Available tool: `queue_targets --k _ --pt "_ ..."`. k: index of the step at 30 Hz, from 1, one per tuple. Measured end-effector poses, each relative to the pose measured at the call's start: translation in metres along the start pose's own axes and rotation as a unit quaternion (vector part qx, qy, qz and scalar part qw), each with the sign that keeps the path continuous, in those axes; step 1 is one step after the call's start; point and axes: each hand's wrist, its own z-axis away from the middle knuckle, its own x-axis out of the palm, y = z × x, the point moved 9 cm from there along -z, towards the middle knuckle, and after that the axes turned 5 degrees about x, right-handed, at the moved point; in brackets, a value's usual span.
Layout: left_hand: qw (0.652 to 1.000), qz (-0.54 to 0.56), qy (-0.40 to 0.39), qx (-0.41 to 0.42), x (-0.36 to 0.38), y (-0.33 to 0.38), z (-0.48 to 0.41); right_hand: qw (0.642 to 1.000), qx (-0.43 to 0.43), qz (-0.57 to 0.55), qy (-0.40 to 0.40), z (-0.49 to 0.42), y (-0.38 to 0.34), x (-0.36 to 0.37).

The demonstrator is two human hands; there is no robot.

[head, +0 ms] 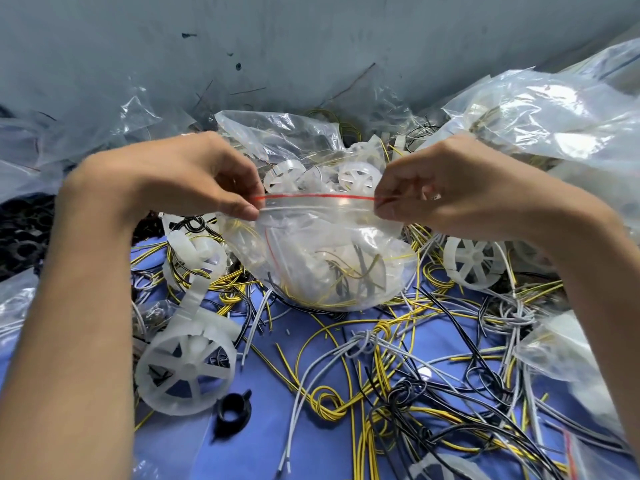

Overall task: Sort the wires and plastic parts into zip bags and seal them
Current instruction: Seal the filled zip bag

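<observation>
Head view showed the zip bag (322,258), stuffed with white plastic parts and wires, held up at the centre over the blue surface (311,445). The left hand (194,178) pinched the 9 o'clock end of its red-lined zip strip (315,197), the right hand (446,188) the 3 o'clock end. Judging by the bulge, a wire end caught in the track could leave the seal gaping, or trapped air could pop it open.

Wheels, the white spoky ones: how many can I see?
4 wheels: one lower left, one far right, two behind the held bag. More may be hidden.
</observation>
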Motion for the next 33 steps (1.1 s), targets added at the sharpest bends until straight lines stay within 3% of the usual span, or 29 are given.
queue_targets --k 6,16,22,33 --pt "0.999 0.028 0.015 0.004 -0.007 -0.006 0.008 1.0 0.024 0.001 0.01 -0.001 0.008 -0.003" --pt "1.0 0.023 -0.003 0.003 -0.005 -0.001 0.009 0.999 -0.025 -0.02 0.006 0.002 -0.005 -0.004" --pt "0.996 0.082 -0.011 0.042 0.004 0.017 0.004 0.998 -0.055 -0.021 0.004 0.003 -0.016 0.0" --pt "0.994 0.061 -0.002 0.088 0.004 0.033 -0.002 0.998 -0.064 -0.011 -0.004 0.002 -0.019 0.004"
